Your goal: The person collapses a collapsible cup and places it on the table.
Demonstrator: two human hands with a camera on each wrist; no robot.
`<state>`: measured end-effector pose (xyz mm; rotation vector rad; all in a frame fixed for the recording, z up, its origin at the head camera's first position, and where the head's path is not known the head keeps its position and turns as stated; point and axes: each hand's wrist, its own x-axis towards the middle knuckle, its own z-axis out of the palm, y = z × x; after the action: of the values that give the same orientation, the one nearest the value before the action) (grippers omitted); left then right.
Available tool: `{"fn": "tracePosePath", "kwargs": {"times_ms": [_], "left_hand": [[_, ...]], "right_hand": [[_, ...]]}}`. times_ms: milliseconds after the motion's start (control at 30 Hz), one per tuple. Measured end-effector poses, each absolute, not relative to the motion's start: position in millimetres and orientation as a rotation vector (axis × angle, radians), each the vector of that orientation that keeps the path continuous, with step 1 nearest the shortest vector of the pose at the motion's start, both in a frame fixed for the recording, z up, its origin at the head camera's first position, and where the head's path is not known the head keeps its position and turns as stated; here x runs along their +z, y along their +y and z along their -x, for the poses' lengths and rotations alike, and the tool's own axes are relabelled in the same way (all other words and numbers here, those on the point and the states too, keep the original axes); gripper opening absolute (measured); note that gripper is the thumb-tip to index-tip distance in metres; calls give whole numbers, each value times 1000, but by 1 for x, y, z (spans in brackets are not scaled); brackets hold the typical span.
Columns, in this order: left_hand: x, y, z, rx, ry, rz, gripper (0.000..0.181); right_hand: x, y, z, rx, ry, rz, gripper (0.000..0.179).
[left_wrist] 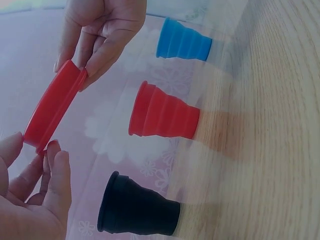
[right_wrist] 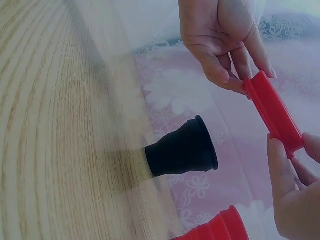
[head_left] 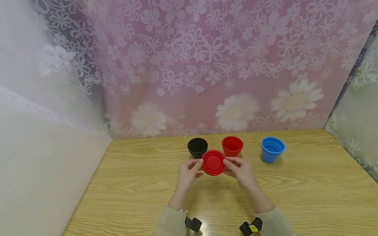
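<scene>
Your left hand [head_left: 187,172] and right hand [head_left: 243,171] pinch opposite edges of the collapsed red cup [head_left: 213,163], held above the tabletop [head_left: 131,188]. It could tip or slip if either pinch loosens, as only its edges are supported. Moving farther could knock the black cup [head_left: 197,147], far left, or the standing red cup [head_left: 232,146]; the blue cup [head_left: 272,149] stands apart, right.

Far on the table [head_left: 132,195] stand a left collapsible cup [head_left: 197,147], middle collapsible cup [head_left: 232,148] and right collapsible cup [head_left: 272,153]; nearer, between left hand [head_left: 188,173] and right hand [head_left: 242,170], a fourth collapsible cup [head_left: 213,162].
</scene>
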<state>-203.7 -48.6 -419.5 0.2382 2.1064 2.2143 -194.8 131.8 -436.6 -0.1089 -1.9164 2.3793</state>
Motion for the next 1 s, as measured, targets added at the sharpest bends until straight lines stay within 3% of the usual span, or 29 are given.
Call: {"fn": "tracePosePath", "kwargs": {"times_ms": [467,1000], "left_hand": [[-418,-48,203,2183,2202,-235,23],[-420,-48,204,2225,2101,-210,27]], "right_hand": [[-432,135,194,2143,-2177,192,32],[-432,135,194,2235,-2109,185,29]]}}
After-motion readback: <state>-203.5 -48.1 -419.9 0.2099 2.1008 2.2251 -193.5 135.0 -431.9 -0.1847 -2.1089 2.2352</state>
